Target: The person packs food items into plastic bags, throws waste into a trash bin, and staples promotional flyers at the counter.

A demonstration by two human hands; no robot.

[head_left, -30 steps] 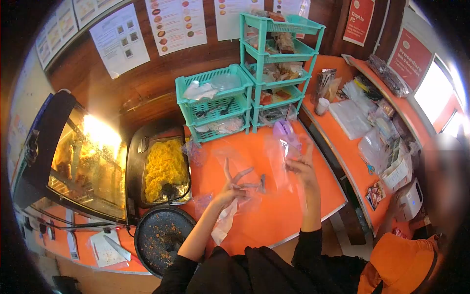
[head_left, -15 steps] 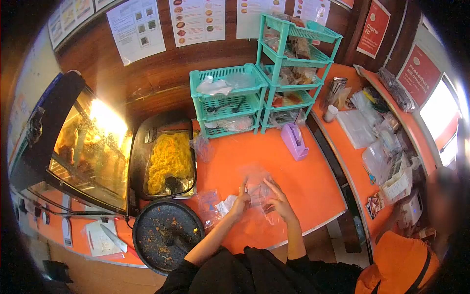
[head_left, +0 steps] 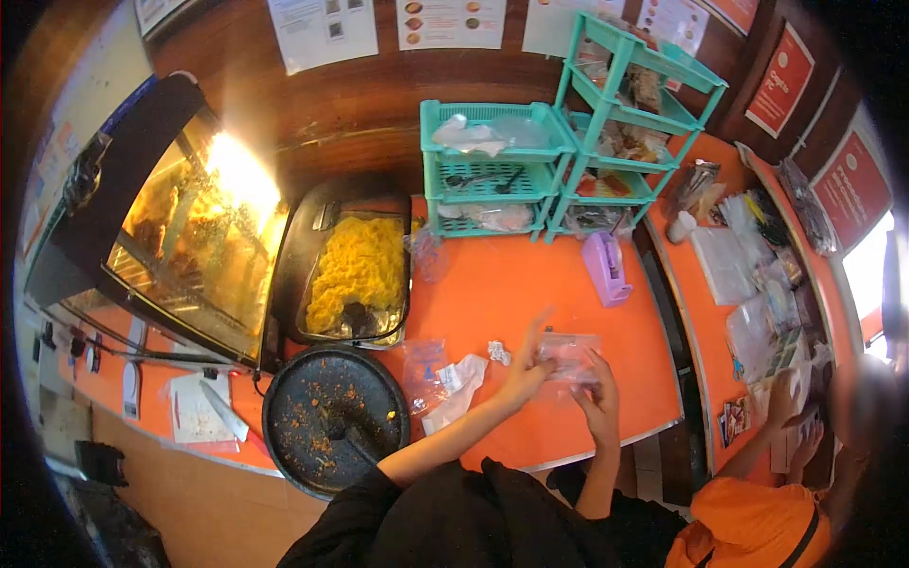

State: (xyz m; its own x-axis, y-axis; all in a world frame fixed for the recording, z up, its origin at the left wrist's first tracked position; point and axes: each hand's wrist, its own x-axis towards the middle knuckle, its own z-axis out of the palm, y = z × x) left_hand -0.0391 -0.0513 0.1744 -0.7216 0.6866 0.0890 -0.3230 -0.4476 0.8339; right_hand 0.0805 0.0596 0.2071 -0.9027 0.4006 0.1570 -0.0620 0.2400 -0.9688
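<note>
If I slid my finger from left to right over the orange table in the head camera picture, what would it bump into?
Knife → round black dish → white paper → little crumpled scrap → purple tape dispenser.

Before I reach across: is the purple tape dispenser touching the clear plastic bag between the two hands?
Apart. The head view shows a strip of bare orange tabletop between the base of the tape dispenser and the plastic bag.

Orange tabletop [head_left: 473,293] carries purple tape dispenser [head_left: 606,269], tray of yellow food [head_left: 355,270], dark stone mortar [head_left: 333,417], white paper [head_left: 456,390] and green rack [head_left: 494,170].
</note>
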